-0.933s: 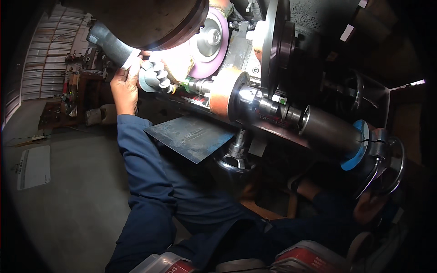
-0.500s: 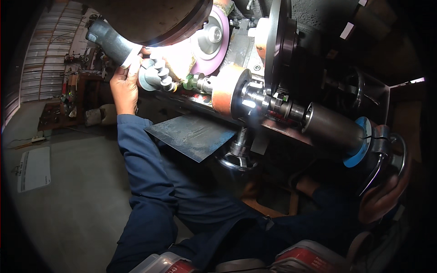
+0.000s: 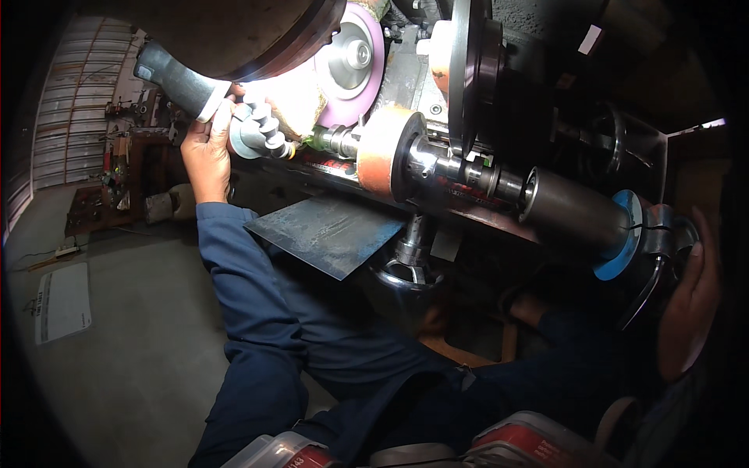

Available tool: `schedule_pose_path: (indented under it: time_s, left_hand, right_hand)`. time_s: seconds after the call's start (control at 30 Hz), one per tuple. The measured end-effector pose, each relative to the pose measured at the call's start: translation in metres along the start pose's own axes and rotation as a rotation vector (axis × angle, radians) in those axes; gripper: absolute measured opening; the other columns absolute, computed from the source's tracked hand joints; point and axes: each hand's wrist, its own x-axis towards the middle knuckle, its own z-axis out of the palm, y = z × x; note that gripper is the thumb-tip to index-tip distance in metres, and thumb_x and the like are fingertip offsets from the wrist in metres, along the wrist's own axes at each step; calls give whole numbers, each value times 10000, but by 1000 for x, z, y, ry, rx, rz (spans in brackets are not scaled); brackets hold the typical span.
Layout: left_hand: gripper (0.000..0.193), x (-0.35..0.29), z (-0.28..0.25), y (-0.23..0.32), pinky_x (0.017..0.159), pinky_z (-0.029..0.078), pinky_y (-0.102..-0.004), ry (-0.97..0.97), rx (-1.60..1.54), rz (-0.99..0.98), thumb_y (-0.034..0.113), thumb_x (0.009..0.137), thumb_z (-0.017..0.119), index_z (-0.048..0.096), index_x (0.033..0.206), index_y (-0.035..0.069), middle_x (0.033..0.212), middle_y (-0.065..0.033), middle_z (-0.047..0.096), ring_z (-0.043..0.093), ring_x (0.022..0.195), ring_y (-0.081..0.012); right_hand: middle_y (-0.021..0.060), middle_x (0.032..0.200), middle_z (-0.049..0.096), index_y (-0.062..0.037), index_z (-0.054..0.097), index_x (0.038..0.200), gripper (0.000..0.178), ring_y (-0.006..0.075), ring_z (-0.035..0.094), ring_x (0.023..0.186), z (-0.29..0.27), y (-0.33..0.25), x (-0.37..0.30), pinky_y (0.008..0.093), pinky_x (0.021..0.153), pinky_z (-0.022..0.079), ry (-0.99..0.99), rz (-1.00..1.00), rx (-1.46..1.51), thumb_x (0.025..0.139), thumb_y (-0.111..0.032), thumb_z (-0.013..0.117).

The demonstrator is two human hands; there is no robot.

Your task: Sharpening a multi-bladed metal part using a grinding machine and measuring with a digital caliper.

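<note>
machine workshop | grinding machine (image 3: 380, 160) with pink wheel (image 3: 353, 70) | cluttered brown bench (image 3: 160, 143) | ribbed metal wall (image 3: 70, 109) | chrome handwheel (image 3: 407, 283)

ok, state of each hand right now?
Left hand: fingers bent at the end of the grey cylinder; whether closed on it cannot be told.
Right hand: open, fingers extended beside the chrome handwheel.

The head camera looks down on the machine (image 3: 378, 160), seemingly close, edges dark.

At left, past the grey floor (image 3: 148, 335), stand a brown bench (image 3: 153, 165) and ribbed wall (image 3: 72, 109).
</note>
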Motion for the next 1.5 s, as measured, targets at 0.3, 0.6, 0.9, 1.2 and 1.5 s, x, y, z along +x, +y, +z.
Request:
schedule_pose_path:
  time_s: [0.3,0.6,0.9,1.2,1.5]
  left_hand:
    - [360,-1,4,4,793,480,-248,-22,73,3,107,943,648,575,1249,-67,1089,-59,653,595,918,-108]
    - [325,0,-3,-4,944,459,-281,-24,61,54,114,919,681,619,1192,-52,1144,-137,677,625,1043,-154]
    - [300,0,-17,-5,903,481,-271,-37,66,69,98,941,646,623,1204,-45,1118,-93,676,633,992,-136]
    - [258,5,8,-21,870,453,-236,-65,-29,60,119,917,692,630,1101,-52,1077,-84,671,606,969,-114]
    - [261,6,-10,-14,838,454,-233,-44,0,84,133,913,700,633,1089,-47,1038,-66,668,602,932,-109]
  right_hand:
    - [174,1348,549,-9,514,1345,420,293,499,1289,-9,12,10,357,1084,357,-121,18,-33,1061,-245,313]
    - [145,1218,593,-24,568,1254,368,254,537,1190,-16,22,31,323,1052,371,-211,59,-96,1048,-269,387]
    - [140,1047,604,-8,610,1039,193,253,590,1017,-4,43,68,355,915,438,-430,-46,-13,978,-141,485]
    - [168,739,641,11,641,708,211,254,614,666,-32,-2,94,365,650,483,-927,-256,-141,828,-117,523]
    - [152,705,657,-16,661,693,212,280,639,616,-2,35,140,371,618,519,-1134,-651,-250,804,-170,566]
